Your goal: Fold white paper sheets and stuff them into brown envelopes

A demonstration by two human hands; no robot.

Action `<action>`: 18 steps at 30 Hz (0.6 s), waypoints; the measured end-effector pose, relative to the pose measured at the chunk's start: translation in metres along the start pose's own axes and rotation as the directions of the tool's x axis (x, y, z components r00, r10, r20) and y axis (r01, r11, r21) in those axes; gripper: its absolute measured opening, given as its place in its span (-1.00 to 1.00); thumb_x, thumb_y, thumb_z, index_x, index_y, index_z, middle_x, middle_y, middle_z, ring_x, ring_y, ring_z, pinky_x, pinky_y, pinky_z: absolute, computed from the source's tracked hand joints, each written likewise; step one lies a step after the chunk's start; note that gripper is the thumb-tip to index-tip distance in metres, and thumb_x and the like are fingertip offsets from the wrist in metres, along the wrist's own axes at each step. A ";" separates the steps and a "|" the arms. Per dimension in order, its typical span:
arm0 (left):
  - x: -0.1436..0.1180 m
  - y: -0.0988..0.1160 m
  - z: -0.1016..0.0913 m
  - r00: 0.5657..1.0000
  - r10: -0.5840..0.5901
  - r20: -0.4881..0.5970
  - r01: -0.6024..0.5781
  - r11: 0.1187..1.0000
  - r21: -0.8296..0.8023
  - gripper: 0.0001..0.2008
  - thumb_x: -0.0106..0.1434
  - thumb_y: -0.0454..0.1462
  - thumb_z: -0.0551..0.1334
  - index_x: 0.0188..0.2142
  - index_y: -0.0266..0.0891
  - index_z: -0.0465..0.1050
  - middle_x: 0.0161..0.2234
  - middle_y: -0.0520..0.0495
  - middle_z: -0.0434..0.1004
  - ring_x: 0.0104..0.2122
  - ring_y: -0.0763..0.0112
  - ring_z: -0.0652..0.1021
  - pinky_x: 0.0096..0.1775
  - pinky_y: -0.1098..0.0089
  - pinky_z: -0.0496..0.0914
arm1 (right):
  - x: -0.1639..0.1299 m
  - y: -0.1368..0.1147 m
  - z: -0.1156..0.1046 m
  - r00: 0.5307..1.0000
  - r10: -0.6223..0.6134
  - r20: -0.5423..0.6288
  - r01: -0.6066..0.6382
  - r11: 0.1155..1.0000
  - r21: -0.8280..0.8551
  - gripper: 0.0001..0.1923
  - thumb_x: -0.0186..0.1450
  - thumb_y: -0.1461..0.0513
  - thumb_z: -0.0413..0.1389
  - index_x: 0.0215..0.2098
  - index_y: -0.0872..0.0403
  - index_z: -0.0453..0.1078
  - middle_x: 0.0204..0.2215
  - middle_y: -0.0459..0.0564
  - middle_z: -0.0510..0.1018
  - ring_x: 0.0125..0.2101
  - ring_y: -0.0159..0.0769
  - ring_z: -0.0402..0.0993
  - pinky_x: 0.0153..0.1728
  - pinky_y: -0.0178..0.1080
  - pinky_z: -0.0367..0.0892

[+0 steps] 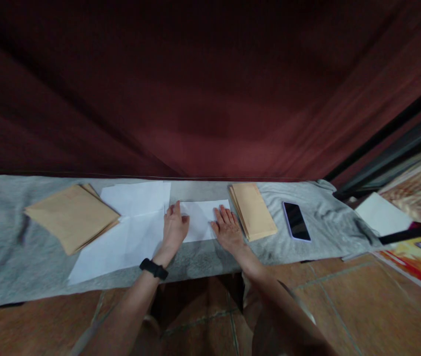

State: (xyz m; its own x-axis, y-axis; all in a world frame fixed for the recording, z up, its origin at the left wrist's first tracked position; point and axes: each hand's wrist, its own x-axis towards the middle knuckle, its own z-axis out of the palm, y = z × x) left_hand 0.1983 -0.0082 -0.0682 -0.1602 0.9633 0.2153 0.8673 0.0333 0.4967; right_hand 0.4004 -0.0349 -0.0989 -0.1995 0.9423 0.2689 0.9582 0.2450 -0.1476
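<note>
A narrow folded sheet of white paper lies on the grey cloth in front of me. My right hand rests palm down on its right end, fingers spread out. At the left end is my left hand, with its thumb and index finger apart and the other fingers partly curled; a black band circles that wrist. Larger white sheets with crease lines spread out to the left, close to my left hand. Just beyond my right hand lies a small stack of brown envelopes.
More brown envelopes lie at the left, overlapping the white sheets. A phone with a dark screen sits to the right on the grey cloth. Dark red fabric hangs along the far edge. Below are floor tiles.
</note>
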 end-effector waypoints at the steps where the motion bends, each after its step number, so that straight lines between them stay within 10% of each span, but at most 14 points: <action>1: 0.000 0.001 -0.001 1.000 -0.003 0.008 0.003 1.000 -0.021 -0.39 0.24 -0.39 0.16 0.29 -0.50 0.22 0.12 -0.42 0.44 0.15 0.01 0.47 0.20 0.11 0.35 | 0.000 0.000 0.000 1.000 0.002 0.001 -0.002 1.000 0.001 -0.43 0.51 0.06 -0.10 0.41 0.11 0.11 0.39 0.16 0.14 0.35 0.00 0.12 0.31 0.03 0.05; 18: 0.008 -0.009 -0.007 0.967 -0.176 0.183 0.224 0.930 -0.290 -0.27 0.13 -0.43 0.25 0.32 -0.28 0.22 0.06 -0.28 0.56 0.02 0.03 0.58 0.09 0.15 0.43 | 0.001 0.002 0.000 0.999 0.034 -0.024 -0.033 0.999 0.031 -0.44 0.51 0.10 -0.09 0.40 0.13 0.13 0.37 0.15 0.20 0.34 -0.02 0.15 0.31 0.04 0.07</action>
State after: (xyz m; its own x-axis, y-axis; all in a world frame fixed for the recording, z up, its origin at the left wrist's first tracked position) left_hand 0.1859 -0.0027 -0.0647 -0.2213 0.9746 -0.0335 0.6341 0.1698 0.7544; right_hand 0.4025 -0.0333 -0.0989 -0.1618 0.9444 0.2863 0.9574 0.2205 -0.1863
